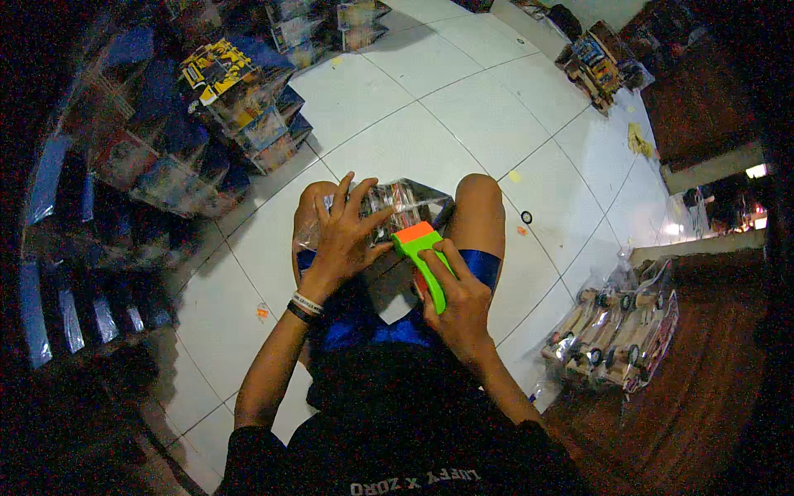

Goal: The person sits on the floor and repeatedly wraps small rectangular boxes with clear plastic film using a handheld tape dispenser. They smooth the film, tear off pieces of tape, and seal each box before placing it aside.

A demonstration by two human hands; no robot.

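Note:
A clear plastic package (pixel 395 195) with a printed or striped inside lies between my knees; its glossy surface makes the contents hard to read. My left hand (pixel 347 236) is over its left part, fingers spread and the thumb stretched toward the right hand. In my right hand (pixel 457 289) is a bright green and orange tool (pixel 432 263), which looks like a hand-held tape dispenser. Its orange end rests at or just above the near side of the package. Part of the package is hidden by my left hand and the tool.
Stacks of wrapped boxes (pixel 149 165) stand at the left, and a pile topped by a yellow toy truck (pixel 217 70) is nearby. Bagged wooden toy vehicles (pixel 612 331) lie at the right, with another toy truck (pixel 600 66) far right. A small black ring (pixel 527 217) lies on the tiles.

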